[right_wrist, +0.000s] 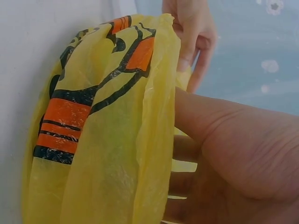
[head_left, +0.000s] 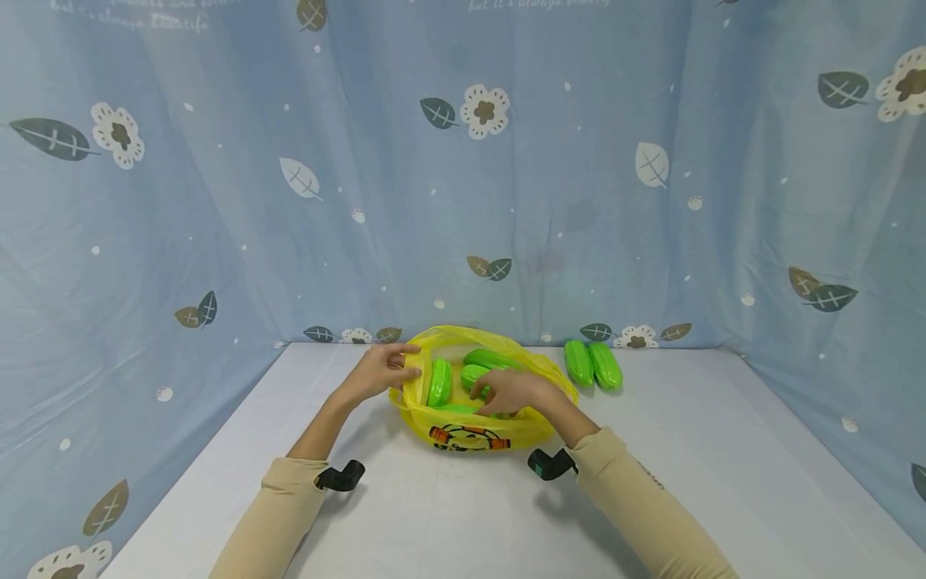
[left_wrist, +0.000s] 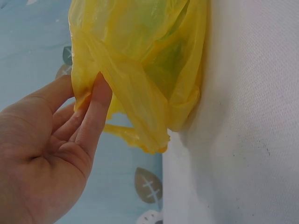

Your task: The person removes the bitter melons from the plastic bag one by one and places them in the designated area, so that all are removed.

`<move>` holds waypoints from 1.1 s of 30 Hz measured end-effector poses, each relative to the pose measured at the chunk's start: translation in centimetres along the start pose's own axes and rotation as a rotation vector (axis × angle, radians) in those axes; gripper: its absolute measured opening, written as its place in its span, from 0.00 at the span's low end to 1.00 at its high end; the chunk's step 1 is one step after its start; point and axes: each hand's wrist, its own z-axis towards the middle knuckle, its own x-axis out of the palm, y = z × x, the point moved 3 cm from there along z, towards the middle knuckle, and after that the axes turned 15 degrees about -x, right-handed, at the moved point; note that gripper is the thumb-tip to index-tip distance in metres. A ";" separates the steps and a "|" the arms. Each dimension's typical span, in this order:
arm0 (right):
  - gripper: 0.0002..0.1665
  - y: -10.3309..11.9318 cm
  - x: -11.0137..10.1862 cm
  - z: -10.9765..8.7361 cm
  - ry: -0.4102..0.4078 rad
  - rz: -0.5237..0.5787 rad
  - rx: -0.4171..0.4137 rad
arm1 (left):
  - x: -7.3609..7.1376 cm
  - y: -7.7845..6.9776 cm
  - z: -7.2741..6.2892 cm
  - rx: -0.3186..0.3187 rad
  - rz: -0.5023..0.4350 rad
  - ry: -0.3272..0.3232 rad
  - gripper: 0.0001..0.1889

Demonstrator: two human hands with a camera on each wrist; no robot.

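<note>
mid-frame, the left hand (head_left: 378,373) pinches the yellow bag (head_left: 531,437); the right hand (head_left: 515,392) dips among its green gourds (head_left: 439,383), gripping or not i can't tell. loading seems the step; next likely needs the bag held wide.

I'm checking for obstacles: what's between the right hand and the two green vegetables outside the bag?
The yellow bag's right rim, then a little white tabletop, separate the right hand from those two vegetables in the head view.
</note>
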 end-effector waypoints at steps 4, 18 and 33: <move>0.21 -0.1 0.2 0.1 0.024 -0.005 -0.015 | 0.0 0.0 -0.1 -0.002 -0.001 -0.005 0.27; 0.21 -0.1 0.1 0.2 0.038 0.006 -0.044 | 0.1 -0.4 -0.3 0.000 0.003 0.003 0.27; 0.21 -0.1 0.0 0.0 0.053 -0.030 -0.055 | 0.1 0.2 0.1 -0.003 0.009 -0.008 0.27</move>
